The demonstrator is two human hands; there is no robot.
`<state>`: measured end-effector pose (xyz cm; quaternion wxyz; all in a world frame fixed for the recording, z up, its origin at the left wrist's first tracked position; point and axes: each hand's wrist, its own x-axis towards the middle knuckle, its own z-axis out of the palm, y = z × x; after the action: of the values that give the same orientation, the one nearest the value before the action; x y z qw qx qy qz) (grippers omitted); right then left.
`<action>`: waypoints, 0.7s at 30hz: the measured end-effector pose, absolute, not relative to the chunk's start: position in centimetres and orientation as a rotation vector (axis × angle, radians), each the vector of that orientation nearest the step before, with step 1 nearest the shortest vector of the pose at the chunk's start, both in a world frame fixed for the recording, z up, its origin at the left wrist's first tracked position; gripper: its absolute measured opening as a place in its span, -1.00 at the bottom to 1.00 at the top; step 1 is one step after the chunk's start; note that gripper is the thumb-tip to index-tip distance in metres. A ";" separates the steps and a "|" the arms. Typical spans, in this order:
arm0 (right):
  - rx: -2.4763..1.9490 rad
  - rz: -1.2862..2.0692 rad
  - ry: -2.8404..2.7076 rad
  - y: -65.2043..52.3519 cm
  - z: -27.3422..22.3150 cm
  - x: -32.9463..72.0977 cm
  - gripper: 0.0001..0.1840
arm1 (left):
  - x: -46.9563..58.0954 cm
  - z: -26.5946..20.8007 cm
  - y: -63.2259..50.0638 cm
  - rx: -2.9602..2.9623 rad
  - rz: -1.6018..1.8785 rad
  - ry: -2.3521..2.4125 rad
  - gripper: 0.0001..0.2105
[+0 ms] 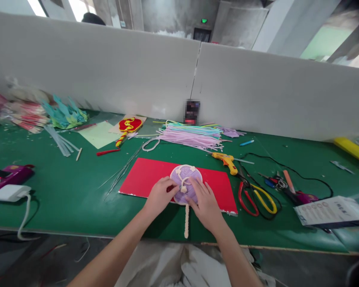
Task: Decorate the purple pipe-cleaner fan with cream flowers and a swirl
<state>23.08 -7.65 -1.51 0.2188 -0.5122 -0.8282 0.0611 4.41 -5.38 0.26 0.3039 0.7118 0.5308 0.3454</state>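
Note:
A round purple fan (177, 175) with a cream rim, cream decorations and a fuzzy cream handle (186, 223) lies face up on a red board (143, 175). Its handle points toward me, past the board's near edge. My left hand (160, 195) is at the fan's left side, thumb and forefinger pinched beside the small cream decoration (183, 188) in its middle. Whatever sits between those fingertips is too small to make out. Across the fan's right side rests my right hand (207, 203), fingers stretched out and apart, covering part of the purple face.
Pink and blue pipe cleaners (191, 137) lie behind the board, near a red-and-yellow fan (130, 124). To the right are a yellow glue gun (225, 160), pliers with red and yellow handles (257, 197) and a black cord (290, 165). Thin wires (122, 175) lie left.

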 end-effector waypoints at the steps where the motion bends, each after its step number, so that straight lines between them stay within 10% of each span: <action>1: -1.423 0.172 -2.277 -7.7 -1.6 23.1 -0.41 | 4.6 0.3 -5.7 1.880 0.917 1.421 -0.86; 21: -1.448 0.213 -2.200 -7.7 -1.7 23.0 -0.43 | 5.2 -0.6 -6.0 1.799 0.967 1.552 -0.88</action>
<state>22.97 -7.68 -1.70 0.2470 -0.5310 -0.8068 0.0782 5.25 -5.98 -0.56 0.2844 0.6722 0.5803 0.3613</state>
